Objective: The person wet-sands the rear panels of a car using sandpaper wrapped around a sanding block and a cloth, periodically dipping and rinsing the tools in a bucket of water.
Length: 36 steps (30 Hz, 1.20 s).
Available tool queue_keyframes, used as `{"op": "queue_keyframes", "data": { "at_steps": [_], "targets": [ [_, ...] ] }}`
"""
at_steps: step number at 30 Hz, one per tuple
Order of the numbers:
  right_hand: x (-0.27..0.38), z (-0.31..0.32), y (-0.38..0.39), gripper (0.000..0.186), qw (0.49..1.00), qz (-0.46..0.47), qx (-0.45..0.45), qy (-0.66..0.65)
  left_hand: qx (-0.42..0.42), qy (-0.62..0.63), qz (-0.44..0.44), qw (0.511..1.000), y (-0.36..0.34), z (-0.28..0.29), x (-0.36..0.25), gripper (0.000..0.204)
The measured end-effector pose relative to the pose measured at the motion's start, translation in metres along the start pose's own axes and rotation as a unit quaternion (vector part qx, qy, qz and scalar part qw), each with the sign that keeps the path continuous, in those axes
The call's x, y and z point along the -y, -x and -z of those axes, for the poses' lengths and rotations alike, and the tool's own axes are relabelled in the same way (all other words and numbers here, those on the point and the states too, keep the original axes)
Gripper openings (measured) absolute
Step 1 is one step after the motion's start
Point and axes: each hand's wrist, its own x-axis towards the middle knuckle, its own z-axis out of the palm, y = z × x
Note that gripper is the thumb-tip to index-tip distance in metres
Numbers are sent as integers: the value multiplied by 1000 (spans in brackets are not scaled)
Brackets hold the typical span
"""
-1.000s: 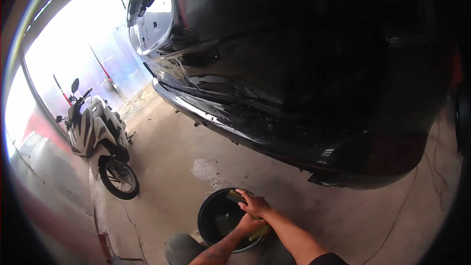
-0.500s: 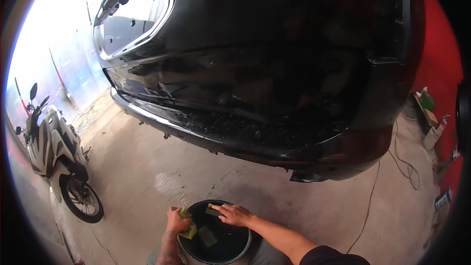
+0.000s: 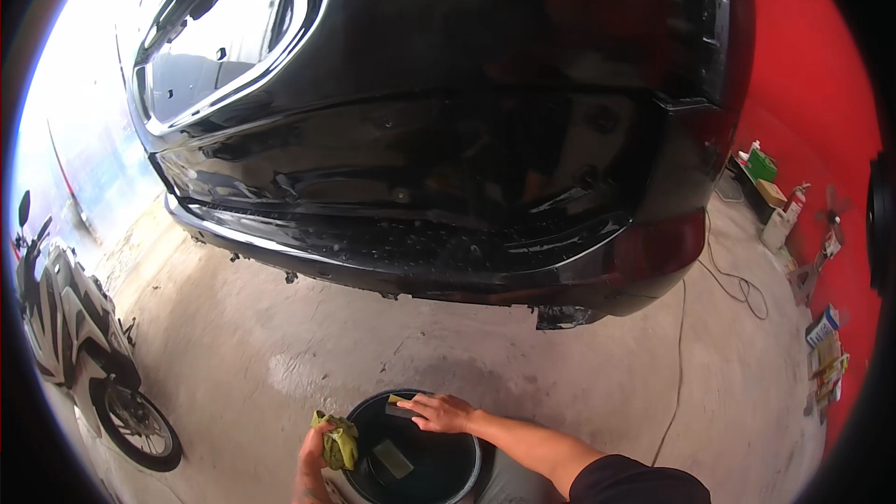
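Observation:
A crumpled yellow-green cloth (image 3: 338,441) is bunched in my left hand (image 3: 314,448), at the left rim of a round dark bucket (image 3: 474,467). My right hand (image 3: 442,413) reaches over the bucket's far side. Its fingers close on a small flat block (image 3: 401,407), dark with a yellowish edge, perhaps a sanding block. A pale greenish rectangular piece (image 3: 392,459) shows inside the bucket, in or under dark water. Beyond the bucket stands a black car's rear end (image 3: 401,177), with water drops on its lower panel and bumper.
A motorcycle (image 3: 93,355) is parked at the left on the concrete floor (image 3: 224,345). A cable (image 3: 679,364) runs along the floor on the right. Boxes and bottles (image 3: 770,191) line the red wall (image 3: 821,112), with more packages (image 3: 826,355) nearer me.
The view has turned slightly right, so car and motorcycle sit further left. My left hand and the cloth have moved left to the bucket's edge. My right hand stays over the bucket with the block.

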Motion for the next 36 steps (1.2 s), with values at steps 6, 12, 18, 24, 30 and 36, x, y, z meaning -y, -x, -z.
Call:
{"op": "queue_keyframes", "data": {
  "at_steps": [6,12,18,24,30,36],
  "targets": [
    [4,3,11,51,991,-44,-127,-20,33,56,-32,997,-39,-18,-14,34],
    [20,1,18,49,961,-164,-222,8,112,-6,-2,994,-88,-51,-70,29],
    [31,-15,-3,43,919,-254,-290,86,195,-50,35,979,-147,-62,-118,30],
    [31,-35,-59,43,895,-313,-281,148,275,-29,25,961,-204,-33,-155,38],
    [84,-61,-94,48,831,-413,-356,107,343,12,7,939,-251,18,-185,49],
    [128,-94,-127,53,766,-417,-489,-7,329,7,-5,944,-273,81,-213,60]
  ]
}}
